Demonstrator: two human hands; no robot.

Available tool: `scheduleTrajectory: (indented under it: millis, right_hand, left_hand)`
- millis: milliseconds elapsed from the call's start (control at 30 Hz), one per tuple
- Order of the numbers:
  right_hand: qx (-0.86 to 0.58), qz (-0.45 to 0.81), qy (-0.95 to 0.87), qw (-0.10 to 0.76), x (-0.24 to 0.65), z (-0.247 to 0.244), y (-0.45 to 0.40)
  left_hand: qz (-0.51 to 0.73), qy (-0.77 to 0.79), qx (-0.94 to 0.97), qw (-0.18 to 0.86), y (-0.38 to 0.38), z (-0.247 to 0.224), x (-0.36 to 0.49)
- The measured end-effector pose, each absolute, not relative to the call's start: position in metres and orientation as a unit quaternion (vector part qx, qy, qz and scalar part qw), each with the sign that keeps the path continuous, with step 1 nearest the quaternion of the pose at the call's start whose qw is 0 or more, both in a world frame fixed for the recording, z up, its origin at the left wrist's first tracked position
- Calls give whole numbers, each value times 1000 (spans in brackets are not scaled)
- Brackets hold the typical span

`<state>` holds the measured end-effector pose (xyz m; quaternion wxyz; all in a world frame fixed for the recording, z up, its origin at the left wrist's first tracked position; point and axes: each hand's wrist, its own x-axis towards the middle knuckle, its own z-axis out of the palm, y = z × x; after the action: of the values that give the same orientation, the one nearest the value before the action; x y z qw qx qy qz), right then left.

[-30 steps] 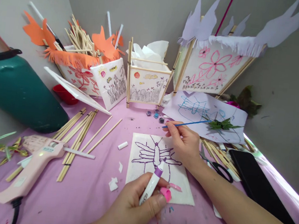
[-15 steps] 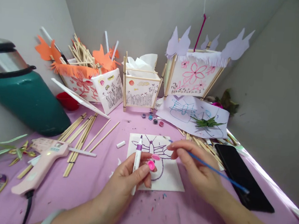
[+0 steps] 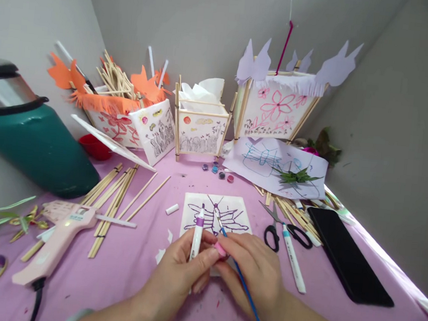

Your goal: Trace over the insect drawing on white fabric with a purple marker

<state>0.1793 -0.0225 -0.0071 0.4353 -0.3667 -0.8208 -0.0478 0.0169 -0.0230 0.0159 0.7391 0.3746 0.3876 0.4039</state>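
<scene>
Pink plastic paint pot (image 3: 220,249): probably light, slippery; best pinched by sides. Left hand (image 3: 184,262) grasps it plus white-purple marker (image 3: 196,239); right hand (image 3: 259,267) grasps slim blue paintbrush (image 3: 245,287).

From over here I've got left hand (image 3: 179,265) curled in a grip, thumb (image 3: 206,259) angled toward right hand (image 3: 255,265), which is just beside it, also gripping. Left forearm (image 3: 120,310) and right forearm (image 3: 314,316) converge handward.

Obstacle beside right hand (image 3: 255,263): scissors (image 3: 277,220)
</scene>
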Motion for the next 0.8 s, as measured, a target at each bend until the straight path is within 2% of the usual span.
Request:
scheduleTrajectory:
  millis: [200,367,600,800]
  right_hand:
    - [-340,-76,-850,395,189,4,-23]
    - [-445,-141,-786,406,216,9,10]
    - [-464,-179,-809,312,238,-1,42]
    - [-426,-186,-812,353,231,5,34]
  left_hand:
    - [377,392,403,736,-23,16,16]
    - [373,434,472,670,-24,15,14]
    - [300,386,557,671,-27,15,15]
    - [314,389,527,688,-29,10,16]
